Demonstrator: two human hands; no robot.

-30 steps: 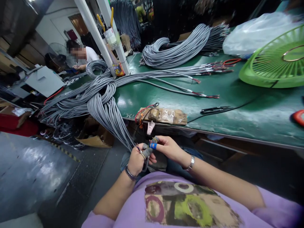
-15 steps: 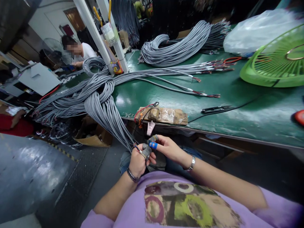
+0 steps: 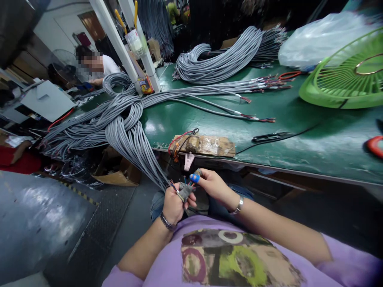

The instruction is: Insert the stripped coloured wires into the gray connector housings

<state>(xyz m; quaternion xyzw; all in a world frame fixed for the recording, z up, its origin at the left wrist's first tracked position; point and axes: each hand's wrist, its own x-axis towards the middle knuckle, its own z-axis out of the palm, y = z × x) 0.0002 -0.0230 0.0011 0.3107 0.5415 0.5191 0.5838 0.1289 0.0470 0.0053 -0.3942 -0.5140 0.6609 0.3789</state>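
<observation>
Below the bench edge, my left hand is closed round the end of a grey cable, with thin coloured wires fanning out past its grey-covered thumb. My right hand, with blue tape on one finger, pinches at these wires just right of the left hand. The bundle of grey cables hangs off the bench and runs down to my left hand. In front of my hands, a wooden board with wires and a pink clip lies at the bench edge.
More cables with bared ends and a coil lie on the green bench. A green fan, plastic bag, black tool and red-handled tool are to the right. A person sits at the far left.
My right hand has moved slightly right, away from my left hand, and the coloured wires between them now show. The view has shifted a little.
</observation>
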